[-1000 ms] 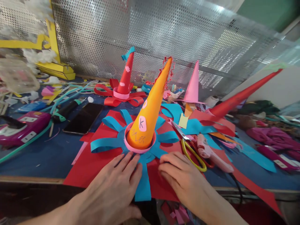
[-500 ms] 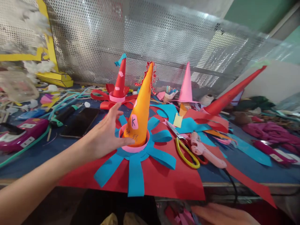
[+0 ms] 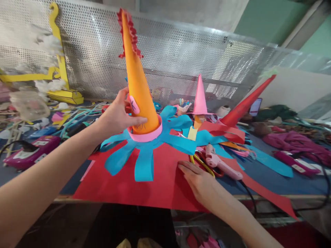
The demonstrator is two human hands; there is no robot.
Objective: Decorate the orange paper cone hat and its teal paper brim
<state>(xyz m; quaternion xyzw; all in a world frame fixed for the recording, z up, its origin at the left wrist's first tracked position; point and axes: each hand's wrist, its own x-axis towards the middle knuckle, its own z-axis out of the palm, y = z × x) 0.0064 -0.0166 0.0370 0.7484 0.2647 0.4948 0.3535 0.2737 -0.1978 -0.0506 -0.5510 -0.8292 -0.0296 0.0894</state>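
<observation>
My left hand (image 3: 117,115) grips the lower part of a tall orange paper cone hat (image 3: 137,82), held lifted above the table. The hat has a pink band at its base, blue paper strips (image 3: 144,155) fanning out below it and a red frill at its tip. My right hand (image 3: 199,179) lies flat with fingers stretched out on a red paper sheet (image 3: 144,186) under the hat, close to yellow-handled scissors (image 3: 200,162) and a pink glue gun (image 3: 222,164).
A pink cone hat (image 3: 200,96) and a long red cone (image 3: 245,103) stand behind. Paper scraps, blue and red cut-outs, a purple device (image 3: 31,155) and cords litter the blue table. A perforated metal screen (image 3: 181,58) backs the table. The table's front edge runs just below the red sheet.
My left hand closed on the orange hat and raised it off the red sheet. My right hand came back up from below the table edge onto the sheet.
</observation>
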